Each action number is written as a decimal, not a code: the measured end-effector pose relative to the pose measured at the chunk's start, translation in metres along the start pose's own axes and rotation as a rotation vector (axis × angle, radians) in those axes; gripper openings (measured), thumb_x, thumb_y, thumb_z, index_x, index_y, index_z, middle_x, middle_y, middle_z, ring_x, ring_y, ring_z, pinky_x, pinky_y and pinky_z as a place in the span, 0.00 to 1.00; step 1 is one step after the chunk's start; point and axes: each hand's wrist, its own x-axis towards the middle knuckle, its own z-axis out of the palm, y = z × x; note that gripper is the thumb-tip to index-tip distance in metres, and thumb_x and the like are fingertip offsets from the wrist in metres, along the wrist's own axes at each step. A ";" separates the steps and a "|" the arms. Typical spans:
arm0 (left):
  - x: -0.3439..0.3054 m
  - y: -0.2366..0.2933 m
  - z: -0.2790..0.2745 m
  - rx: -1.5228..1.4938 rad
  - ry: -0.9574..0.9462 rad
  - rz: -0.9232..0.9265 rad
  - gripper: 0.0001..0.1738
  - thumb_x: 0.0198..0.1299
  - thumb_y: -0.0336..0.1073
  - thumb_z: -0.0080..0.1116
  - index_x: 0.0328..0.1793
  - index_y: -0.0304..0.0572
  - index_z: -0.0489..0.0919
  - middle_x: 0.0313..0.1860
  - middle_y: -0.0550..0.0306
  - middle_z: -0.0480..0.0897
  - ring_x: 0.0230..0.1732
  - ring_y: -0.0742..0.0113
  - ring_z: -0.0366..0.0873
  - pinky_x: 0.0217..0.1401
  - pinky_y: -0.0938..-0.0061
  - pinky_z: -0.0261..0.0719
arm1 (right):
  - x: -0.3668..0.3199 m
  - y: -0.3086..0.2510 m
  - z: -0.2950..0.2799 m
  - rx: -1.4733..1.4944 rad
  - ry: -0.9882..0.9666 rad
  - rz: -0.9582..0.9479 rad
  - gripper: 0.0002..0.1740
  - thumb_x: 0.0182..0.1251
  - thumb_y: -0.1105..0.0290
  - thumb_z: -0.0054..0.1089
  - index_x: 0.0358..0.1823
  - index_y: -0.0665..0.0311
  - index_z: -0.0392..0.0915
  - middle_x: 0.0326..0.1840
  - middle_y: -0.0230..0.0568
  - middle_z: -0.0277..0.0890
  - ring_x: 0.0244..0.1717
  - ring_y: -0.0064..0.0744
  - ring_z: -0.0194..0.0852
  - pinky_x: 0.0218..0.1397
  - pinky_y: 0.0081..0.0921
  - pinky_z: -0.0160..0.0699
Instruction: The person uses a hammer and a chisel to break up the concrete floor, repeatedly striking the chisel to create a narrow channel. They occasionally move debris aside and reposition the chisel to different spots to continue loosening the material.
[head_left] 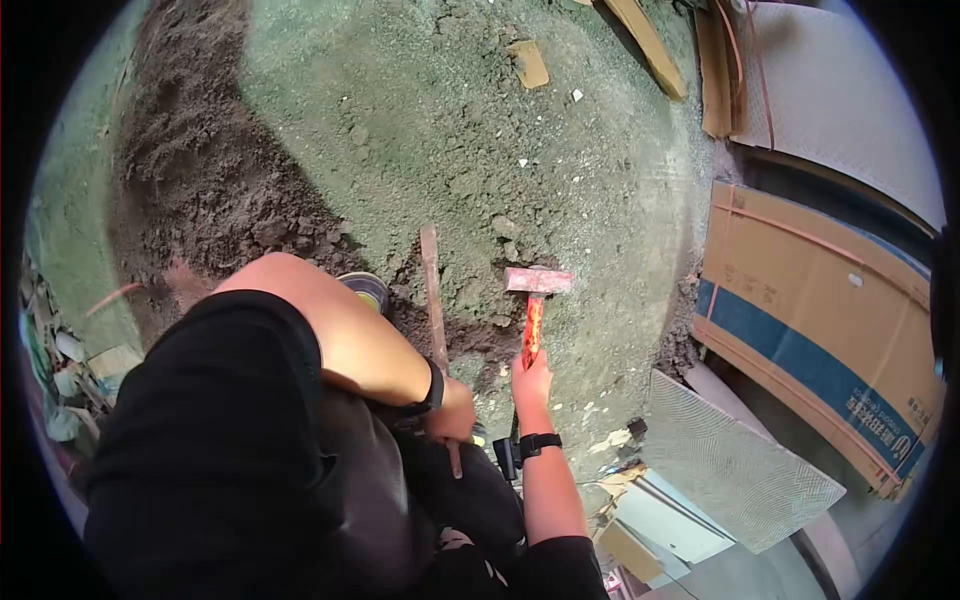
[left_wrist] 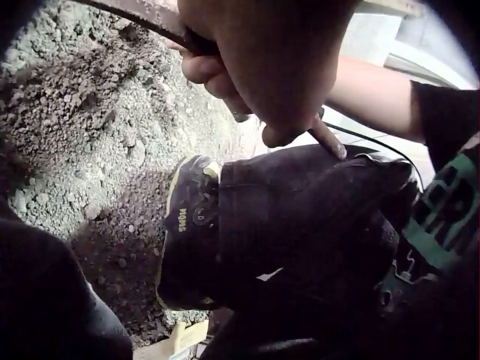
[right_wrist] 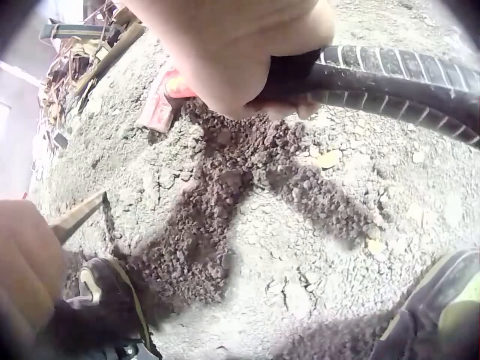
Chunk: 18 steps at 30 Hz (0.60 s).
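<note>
My left hand grips a long, rusty steel chisel near its lower end, beside my knee. The chisel's flat far end points forward over the cracked ground, and its short end sticks out below my fist in the left wrist view. In my right hand is a sledgehammer, held around the handle. Its head is worn red metal, and the handle is orange-red near the head with a black ribbed grip. The hammer head is over the soil, right of the chisel and apart from it.
Dark loose soil is heaped at the left, and a broken strip runs between my shoes. Strapped cardboard boxes, a ridged tile and wooden boards stand or lie to the right.
</note>
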 end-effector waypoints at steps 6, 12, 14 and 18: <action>0.012 -0.009 -0.013 0.055 0.278 -0.146 0.08 0.49 0.39 0.53 0.28 0.44 0.77 0.20 0.52 0.79 0.24 0.49 0.80 0.24 0.56 0.78 | -0.004 -0.005 -0.021 -0.010 -0.012 -0.014 0.18 0.57 0.60 0.56 0.40 0.66 0.68 0.32 0.61 0.76 0.39 0.63 0.74 0.41 0.49 0.72; -0.005 0.005 -0.078 -0.117 0.505 -0.166 0.07 0.44 0.35 0.53 0.27 0.39 0.77 0.19 0.49 0.78 0.24 0.48 0.78 0.26 0.57 0.75 | 0.006 0.007 -0.014 0.056 -0.093 0.026 0.19 0.58 0.56 0.53 0.41 0.64 0.68 0.33 0.61 0.76 0.38 0.62 0.75 0.41 0.50 0.73; -0.010 0.020 -0.079 -0.044 0.297 -0.038 0.07 0.41 0.34 0.55 0.25 0.39 0.79 0.19 0.48 0.78 0.25 0.47 0.78 0.28 0.57 0.76 | 0.006 0.010 -0.003 0.067 -0.047 -0.030 0.18 0.58 0.57 0.54 0.40 0.65 0.68 0.33 0.61 0.76 0.38 0.62 0.75 0.41 0.51 0.72; -0.005 0.021 -0.072 -0.055 0.417 -0.062 0.07 0.40 0.35 0.56 0.23 0.40 0.78 0.18 0.50 0.78 0.25 0.50 0.79 0.28 0.59 0.76 | 0.012 0.017 0.011 0.086 0.005 -0.043 0.16 0.58 0.59 0.54 0.38 0.66 0.69 0.31 0.61 0.76 0.36 0.63 0.75 0.39 0.50 0.72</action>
